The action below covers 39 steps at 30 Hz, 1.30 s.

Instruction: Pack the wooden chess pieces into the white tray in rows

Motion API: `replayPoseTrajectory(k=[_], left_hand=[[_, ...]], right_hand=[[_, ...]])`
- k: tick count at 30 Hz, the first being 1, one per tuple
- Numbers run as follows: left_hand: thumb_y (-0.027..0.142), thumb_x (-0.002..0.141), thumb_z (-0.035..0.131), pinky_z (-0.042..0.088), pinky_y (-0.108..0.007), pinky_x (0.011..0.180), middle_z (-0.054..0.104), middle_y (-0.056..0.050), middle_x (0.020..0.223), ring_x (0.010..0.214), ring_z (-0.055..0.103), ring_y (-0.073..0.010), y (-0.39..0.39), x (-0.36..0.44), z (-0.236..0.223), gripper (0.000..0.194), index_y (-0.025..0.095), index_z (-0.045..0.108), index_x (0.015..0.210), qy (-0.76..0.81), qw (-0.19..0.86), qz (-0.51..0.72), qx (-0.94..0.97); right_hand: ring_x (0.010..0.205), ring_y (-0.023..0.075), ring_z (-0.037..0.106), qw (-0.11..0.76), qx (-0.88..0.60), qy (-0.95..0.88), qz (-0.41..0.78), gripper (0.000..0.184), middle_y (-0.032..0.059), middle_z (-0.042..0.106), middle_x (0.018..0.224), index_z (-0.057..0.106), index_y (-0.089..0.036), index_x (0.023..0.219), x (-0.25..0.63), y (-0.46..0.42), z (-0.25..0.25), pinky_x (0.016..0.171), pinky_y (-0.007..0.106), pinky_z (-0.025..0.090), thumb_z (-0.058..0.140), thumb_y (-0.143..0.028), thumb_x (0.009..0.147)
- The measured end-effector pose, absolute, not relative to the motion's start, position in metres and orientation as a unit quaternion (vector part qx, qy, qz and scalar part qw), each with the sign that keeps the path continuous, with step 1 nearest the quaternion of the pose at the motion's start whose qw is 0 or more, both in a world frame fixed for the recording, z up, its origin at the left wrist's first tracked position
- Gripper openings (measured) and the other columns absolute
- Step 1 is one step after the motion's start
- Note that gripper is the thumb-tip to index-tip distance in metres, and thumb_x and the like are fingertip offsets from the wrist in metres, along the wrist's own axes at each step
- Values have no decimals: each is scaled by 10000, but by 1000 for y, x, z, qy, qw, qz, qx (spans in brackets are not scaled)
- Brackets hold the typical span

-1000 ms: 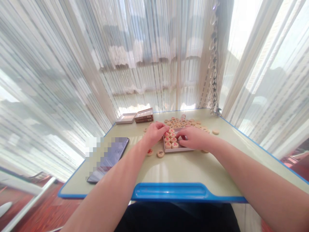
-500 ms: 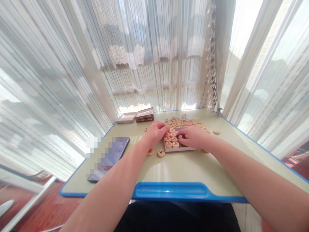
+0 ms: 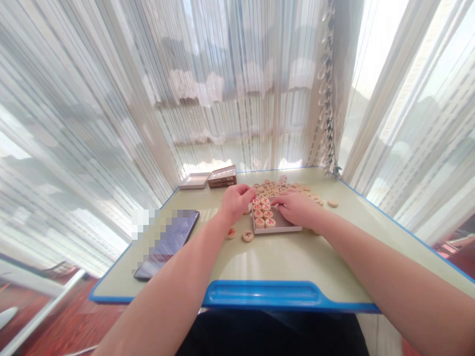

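A shallow white box (image 3: 285,229) lies on the table with two columns of Chinese chess pieces (image 3: 268,214), marked in red, along its left side. My left hand (image 3: 236,201) is at the box's far left corner, thumb and fingers pinched together; whatever may be between them is hidden. Over the box's right part, my right hand (image 3: 299,207) reaches in with its index finger stretched out beside the far pieces and its other fingers bent below. It appears to hold nothing. A black-marked piece (image 3: 248,236) and a red-marked piece (image 3: 231,233) lie left of the box.
Many loose pieces (image 3: 274,190) spread behind the box, with one piece (image 3: 333,203) off to the right. Stacked boxes (image 3: 222,177) and an open tray (image 3: 193,181) stand at the back left. A tablet (image 3: 174,247) lies at left. The table's blue edge (image 3: 263,292) is in front.
My left hand has drawn slightly left, away from the pieces. My right hand's fingers have lifted off the middle of the box toward its far side, uncovering more of the right column.
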<state>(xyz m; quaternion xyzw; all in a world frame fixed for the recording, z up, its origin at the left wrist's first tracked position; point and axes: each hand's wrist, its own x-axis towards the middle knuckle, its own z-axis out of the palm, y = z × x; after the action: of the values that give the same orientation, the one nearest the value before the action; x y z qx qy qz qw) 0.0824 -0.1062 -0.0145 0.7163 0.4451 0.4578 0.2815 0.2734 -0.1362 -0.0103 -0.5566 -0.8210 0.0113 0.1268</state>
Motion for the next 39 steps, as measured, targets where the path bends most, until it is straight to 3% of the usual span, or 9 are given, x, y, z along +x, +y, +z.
replayPoseTrajectory(k=[10,26,33,39], left_hand=[[426,726,508,322,-220,496,521,12,521,509,415,-91,-108,84,-14,332,142,602,580,438,292,440,728],[421,730,500,336,-221,516,554,4,546,526,442,-97,-107,83,-15,333,142,607,583,444,275,437,732],[413,731,506,308,-213,489,469,24,489,499,401,-85,-108,83,-14,326,144,589,566,438,273,439,735],[388,735,501,345,-220,529,538,10,537,525,446,-96,-109,84,-14,309,142,597,574,441,270,430,740]], right_hand=[[1056,245,499,106,-555,-825,-4,412,39,636,1123,622,-261,1151,269,-135,-12,922,348,356,396,-213,809],[980,254,496,127,-566,-814,3,398,67,650,993,625,-239,1142,269,-138,-10,871,350,376,401,-260,814],[956,252,497,138,-554,-821,7,392,64,656,945,632,-242,1134,271,-138,-11,861,350,377,398,-289,823],[974,252,501,138,-552,-822,6,375,59,665,927,637,-250,1121,272,-136,-12,860,346,380,413,-308,825]])
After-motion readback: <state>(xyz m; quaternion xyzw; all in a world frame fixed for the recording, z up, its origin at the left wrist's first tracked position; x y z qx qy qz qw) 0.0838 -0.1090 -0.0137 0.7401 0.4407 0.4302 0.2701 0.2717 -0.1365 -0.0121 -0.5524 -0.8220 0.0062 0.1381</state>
